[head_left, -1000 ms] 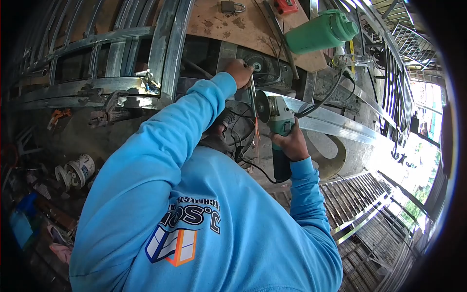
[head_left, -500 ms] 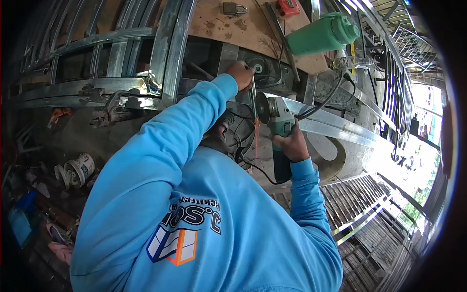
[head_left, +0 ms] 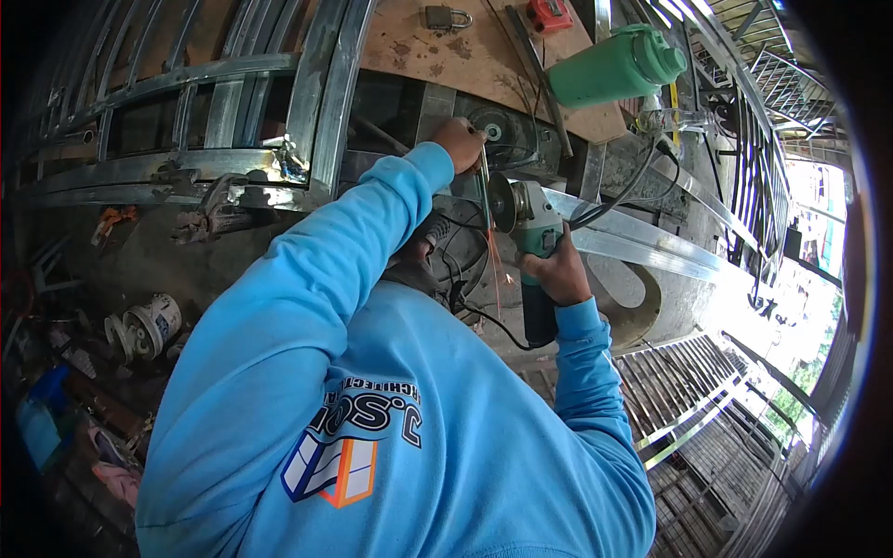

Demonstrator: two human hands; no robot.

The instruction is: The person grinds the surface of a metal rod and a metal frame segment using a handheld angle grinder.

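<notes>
My right hand is wrapped round the body of a green angle grinder, its disc facing left. Pinched in my left hand is a thin metal rod that points downward. The disc's edge is against or very close to the rod's lower part. Orange sparks stream down from that spot. Both of my arms are in light blue sleeves. My left fingers partly hide the rod's upper end.
A welded metal frame stands at left. On a wooden board lie a padlock, a red tape measure and a green bottle. Cables run near the grinder. Square metal tubes extend right. Paint buckets sit lower left.
The spark stream is a little wider, with a bright speck to its right. The grinder has shifted very slightly; my left hand stays in place.
</notes>
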